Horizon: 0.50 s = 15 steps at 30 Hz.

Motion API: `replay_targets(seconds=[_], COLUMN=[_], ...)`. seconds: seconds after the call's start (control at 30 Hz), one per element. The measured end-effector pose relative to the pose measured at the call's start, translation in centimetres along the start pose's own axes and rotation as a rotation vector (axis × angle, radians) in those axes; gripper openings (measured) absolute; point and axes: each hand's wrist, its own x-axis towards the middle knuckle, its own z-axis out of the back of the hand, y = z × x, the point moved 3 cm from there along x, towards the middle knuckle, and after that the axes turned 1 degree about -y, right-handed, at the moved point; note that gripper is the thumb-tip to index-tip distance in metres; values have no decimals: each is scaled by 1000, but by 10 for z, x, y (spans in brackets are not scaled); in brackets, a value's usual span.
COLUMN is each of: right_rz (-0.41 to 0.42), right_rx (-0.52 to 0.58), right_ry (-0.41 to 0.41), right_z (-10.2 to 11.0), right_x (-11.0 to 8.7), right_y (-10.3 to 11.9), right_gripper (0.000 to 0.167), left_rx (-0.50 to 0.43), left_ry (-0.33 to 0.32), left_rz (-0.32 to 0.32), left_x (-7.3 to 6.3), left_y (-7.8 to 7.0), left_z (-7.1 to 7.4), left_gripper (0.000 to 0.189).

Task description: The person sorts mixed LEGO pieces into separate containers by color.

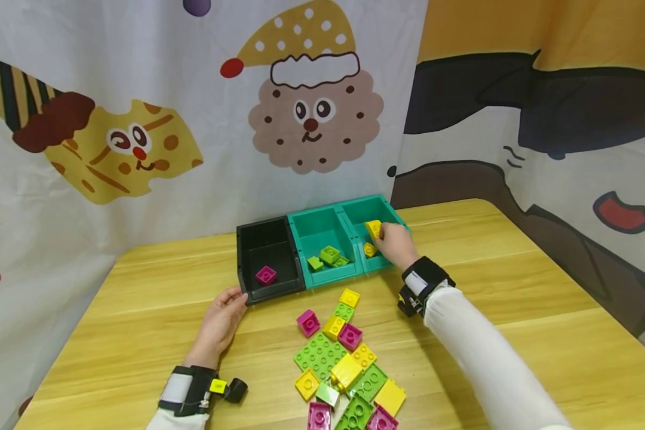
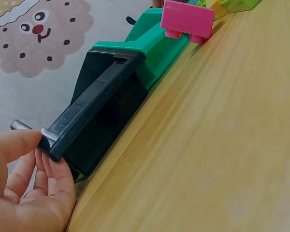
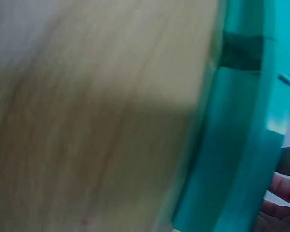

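My left hand (image 1: 223, 321) pinches the near left corner of the black bin (image 1: 271, 292), thumb above and fingers below the rim in the left wrist view. One magenta brick (image 1: 266, 275) lies in that bin. Over the right teal bin (image 1: 366, 209), my right hand (image 1: 398, 243) holds a yellow toy brick (image 1: 373, 228) between its fingertips. Below it, another yellow brick (image 1: 369, 249) sits in the bin. The middle teal bin (image 1: 314, 224) holds several green bricks (image 1: 330, 255). In the right wrist view the fingers (image 3: 282, 187) show only partly, behind the teal bin's wall.
A loose pile of magenta, yellow and green bricks (image 1: 321, 355) lies on the wooden table (image 1: 156, 298) in front of the bins. The bins stand side by side near a printed cloth (image 1: 209, 197) hanging behind the table.
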Motion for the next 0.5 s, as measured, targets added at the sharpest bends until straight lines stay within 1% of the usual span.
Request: replay_targets(seconds=[0.13, 0.23, 0.37, 0.5], right_rz=[-54, -93, -119, -131], right_rx=[-24, -33, -45, -50], right_ry=[38, 62, 88, 114], right_z=[-11, -16, -20, -20], right_x=[3, 4, 6, 7], right_y=[-6, -9, -12, -11], right_gripper=[27, 25, 17, 16], left_rx=[-11, -9, -7, -8], left_ry=[0, 1, -4, -3], left_rz=[10, 14, 18, 17], left_x=[0, 0, 0, 1], left_y=[1, 1, 1, 1], left_z=[1, 0, 0, 0], left_gripper=[19, 17, 16, 16])
